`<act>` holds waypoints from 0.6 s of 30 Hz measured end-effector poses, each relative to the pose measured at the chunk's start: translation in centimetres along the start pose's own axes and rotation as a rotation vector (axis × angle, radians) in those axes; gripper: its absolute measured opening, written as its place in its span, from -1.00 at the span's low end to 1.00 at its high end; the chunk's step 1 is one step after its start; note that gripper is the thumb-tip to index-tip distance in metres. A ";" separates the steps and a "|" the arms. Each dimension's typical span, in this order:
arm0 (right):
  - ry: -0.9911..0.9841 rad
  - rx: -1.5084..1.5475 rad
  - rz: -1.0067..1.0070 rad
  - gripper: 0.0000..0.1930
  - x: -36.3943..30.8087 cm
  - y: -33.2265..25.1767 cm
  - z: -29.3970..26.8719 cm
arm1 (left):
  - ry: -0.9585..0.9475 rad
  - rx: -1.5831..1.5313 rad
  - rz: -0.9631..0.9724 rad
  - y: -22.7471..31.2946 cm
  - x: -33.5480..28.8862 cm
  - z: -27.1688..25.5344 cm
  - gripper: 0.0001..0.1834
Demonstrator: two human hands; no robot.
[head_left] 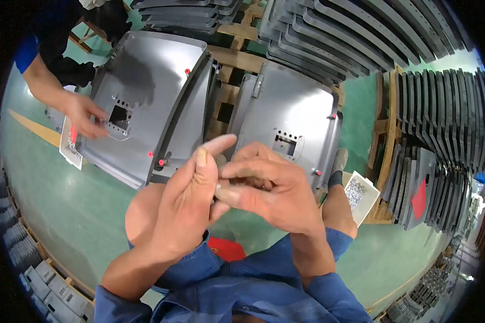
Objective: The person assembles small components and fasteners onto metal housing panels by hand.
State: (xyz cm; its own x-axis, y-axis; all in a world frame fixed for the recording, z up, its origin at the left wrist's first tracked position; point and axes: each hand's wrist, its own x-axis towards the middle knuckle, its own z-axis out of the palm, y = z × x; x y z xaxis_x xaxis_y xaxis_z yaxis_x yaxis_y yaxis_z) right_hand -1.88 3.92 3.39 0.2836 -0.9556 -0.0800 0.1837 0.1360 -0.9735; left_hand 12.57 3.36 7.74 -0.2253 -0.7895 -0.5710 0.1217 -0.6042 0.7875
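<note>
In front of my chest, my left hand [187,196] and my right hand [277,188] meet with their fingertips together. The left thumb points up and its fingers curl in. My right thumb and fingers pinch beside it. Whatever lies between them is small and mostly hidden; a greyish round bit [220,160] shows behind the left thumb. Beyond my hands lies a grey sheet-metal panel [291,102] with a square cutout, small holes and red caps at its edge. A similar panel [156,59] lies to the left, with a co-worker's hand [85,116] over it near its cutout.
A white bin [367,202] of small metal parts stands by my right leg, another bin [69,153] at the far left. Stacked dark panels [355,32] rise at the back right, with more [442,107] at the right on wooden pallets. A red object [226,248] lies between my legs.
</note>
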 end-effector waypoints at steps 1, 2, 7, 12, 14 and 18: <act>0.020 -0.006 0.017 -0.81 -0.6 0.4 0.3 | 0.008 0.064 0.025 0.3 -0.5 0.1 -0.45; 0.024 -0.011 0.012 -0.81 -1.0 0.3 0.6 | -0.017 0.100 0.056 0.1 -0.5 0.0 -0.41; 0.121 0.140 0.073 -0.90 -2.8 0.2 1.7 | -0.163 0.157 0.070 -1.2 0.2 -0.1 -0.36; 0.139 0.200 -0.037 -0.91 -3.2 0.0 0.6 | -0.232 -0.063 -0.032 -1.1 0.1 0.0 -0.42; 0.317 0.536 0.023 -0.88 -3.0 -1.3 -0.5 | -0.236 -0.127 -0.058 -0.9 -0.1 -0.4 -0.45; 0.307 0.550 0.126 -0.80 -0.9 3.7 -6.4 | -0.132 -0.278 -0.072 -0.2 0.1 -0.9 -0.52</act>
State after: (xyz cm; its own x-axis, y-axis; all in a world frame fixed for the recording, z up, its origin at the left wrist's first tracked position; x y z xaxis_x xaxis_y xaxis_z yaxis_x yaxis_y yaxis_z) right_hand -7.46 3.61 -1.53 0.0669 -0.9437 -0.3240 0.6456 0.2885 -0.7071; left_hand 13.37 3.31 7.27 -0.3640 -0.7339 -0.5735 0.3563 -0.6787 0.6422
